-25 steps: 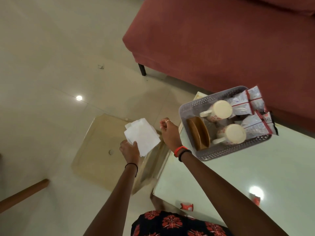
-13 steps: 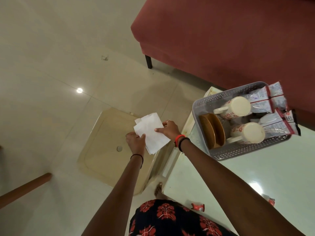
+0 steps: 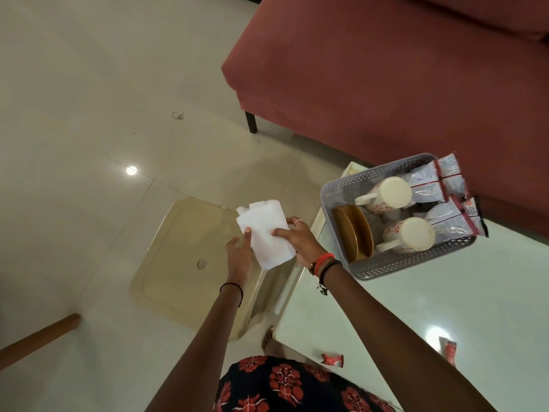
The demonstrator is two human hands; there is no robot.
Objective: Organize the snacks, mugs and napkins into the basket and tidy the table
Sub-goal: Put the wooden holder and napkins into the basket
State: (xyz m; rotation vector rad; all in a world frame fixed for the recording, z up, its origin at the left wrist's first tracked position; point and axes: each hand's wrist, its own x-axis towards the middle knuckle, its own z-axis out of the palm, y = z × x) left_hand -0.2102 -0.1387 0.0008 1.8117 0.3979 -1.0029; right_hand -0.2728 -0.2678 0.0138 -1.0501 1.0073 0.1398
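The left hand (image 3: 239, 257) and right hand (image 3: 300, 242) held a pinching grip on white folded paper napkins (image 3: 267, 237), likely squaring them for the grey perforated plastic basket (image 3: 335, 221)

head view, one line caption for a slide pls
Left hand and right hand hold white napkins beside a grey basket of mugs and snack packets.

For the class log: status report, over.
Gripping napkins: left hand, right hand, beside the table. In basket: mugs, snacks. Nothing between.
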